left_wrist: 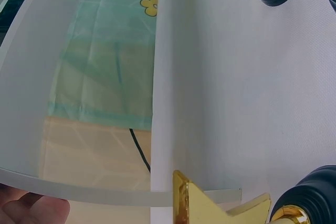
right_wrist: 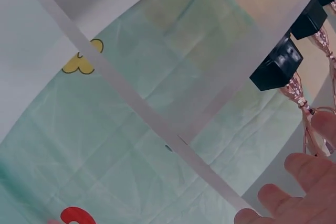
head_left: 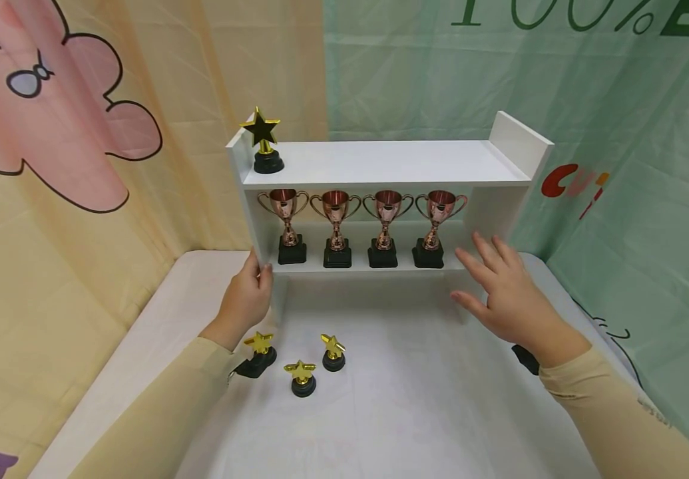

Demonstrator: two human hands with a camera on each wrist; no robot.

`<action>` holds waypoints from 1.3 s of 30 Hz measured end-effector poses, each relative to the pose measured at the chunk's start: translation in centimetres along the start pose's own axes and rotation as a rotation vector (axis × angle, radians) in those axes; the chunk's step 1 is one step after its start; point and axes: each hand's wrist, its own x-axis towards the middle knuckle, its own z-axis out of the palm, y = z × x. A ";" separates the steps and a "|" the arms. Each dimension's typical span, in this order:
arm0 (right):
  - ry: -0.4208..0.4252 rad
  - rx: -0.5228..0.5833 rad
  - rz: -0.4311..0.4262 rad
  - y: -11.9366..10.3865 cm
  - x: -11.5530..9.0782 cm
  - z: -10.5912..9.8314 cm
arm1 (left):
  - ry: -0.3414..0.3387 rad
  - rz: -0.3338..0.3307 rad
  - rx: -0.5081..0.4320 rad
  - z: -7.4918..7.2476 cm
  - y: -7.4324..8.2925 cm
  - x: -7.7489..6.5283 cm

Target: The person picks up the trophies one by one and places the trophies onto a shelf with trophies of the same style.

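Observation:
A white two-tier shelf (head_left: 380, 163) stands at the back of the white table (head_left: 416, 412). One gold star trophy (head_left: 265, 143) is on the left end of its top board. Several copper cup trophies (head_left: 337, 226) line the lower board. My left hand (head_left: 257, 274) grips the shelf's left side panel, thumb on the front edge; in the left wrist view its fingers (left_wrist: 31, 208) lie against that panel (left_wrist: 94, 77). My right hand (head_left: 488, 276) hovers open with fingers spread by the shelf's right end, its fingertips (right_wrist: 294, 192) close to the shelf edge; I cannot tell whether they touch it.
Three small gold star trophies (head_left: 258, 354) (head_left: 301, 378) (head_left: 333, 352) stand on the table just right of my left wrist. Printed cloth backdrops, yellow (head_left: 50, 233) on the left and green (head_left: 638, 219) on the right, hang close around the table.

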 end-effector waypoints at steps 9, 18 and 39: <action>-0.054 0.009 0.063 0.2 -0.8 0.4 | 0.003 0.007 0.007 0.0 -0.1 0.0; -0.010 0.041 0.101 1.2 -1.8 1.2 | 0.003 0.009 0.005 0.0 0.0 0.0; 0.149 0.260 0.198 3.8 -1.6 2.4 | 0.013 -0.006 0.019 -0.1 0.1 0.1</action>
